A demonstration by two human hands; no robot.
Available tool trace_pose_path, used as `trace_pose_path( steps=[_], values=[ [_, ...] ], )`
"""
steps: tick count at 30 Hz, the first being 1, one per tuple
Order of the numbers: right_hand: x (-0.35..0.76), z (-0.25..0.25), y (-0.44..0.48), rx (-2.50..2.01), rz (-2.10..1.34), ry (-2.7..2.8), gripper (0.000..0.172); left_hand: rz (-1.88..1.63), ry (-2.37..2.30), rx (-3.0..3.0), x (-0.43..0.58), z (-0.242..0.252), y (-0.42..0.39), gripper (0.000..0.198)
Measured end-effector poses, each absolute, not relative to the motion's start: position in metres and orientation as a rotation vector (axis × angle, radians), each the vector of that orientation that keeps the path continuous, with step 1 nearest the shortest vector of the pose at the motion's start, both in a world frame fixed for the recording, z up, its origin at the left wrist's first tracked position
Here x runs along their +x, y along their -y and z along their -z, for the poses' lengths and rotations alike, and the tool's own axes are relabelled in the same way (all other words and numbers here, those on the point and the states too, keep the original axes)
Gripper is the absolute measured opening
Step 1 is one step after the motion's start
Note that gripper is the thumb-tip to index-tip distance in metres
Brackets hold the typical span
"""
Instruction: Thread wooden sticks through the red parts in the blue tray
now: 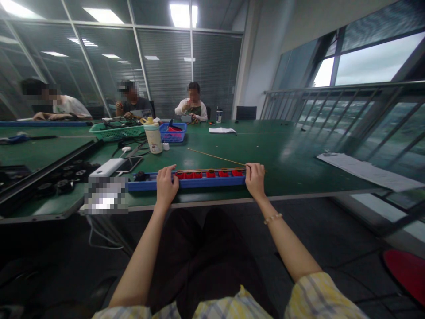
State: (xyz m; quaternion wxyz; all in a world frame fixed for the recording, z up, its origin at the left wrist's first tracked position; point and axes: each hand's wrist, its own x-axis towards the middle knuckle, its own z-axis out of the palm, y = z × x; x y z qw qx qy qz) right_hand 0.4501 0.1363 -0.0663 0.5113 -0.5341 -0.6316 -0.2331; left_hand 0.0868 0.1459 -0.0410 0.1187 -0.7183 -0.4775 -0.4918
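A long, narrow blue tray (212, 182) lies along the table's front edge, holding a row of red pieces (210, 174). Around its left part my left hand (167, 186) is closed, the fingers over the far side and the thumb near the red pieces. My right hand (255, 179) is closed at the tray's right end, pinching a thin yellow-brown wire (215, 156). One stretch of the wire runs along the tray's far side; another slants out over the table to the left. My fingertips are partly hidden. A small black part (141, 176) sits in the tray's left end.
Left of the tray lie a white power bank (106, 168), a phone (130, 164) and several black round parts (66, 177). Behind stand a cream bottle (153, 138), a green basket (116, 132) and a blue basket (173, 133). A clipboard (368, 169) lies right. Three people sit across.
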Motion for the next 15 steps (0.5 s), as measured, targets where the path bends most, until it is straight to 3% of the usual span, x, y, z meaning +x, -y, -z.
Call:
trace_pose_path(
  steps=[15],
  values=[
    [0.4454,0.065,-0.1335,-1.27,0.57,1.692,0.025,1.4,1.374,-2.129,0.0845,0.0443,-0.1474,0.049]
  ],
)
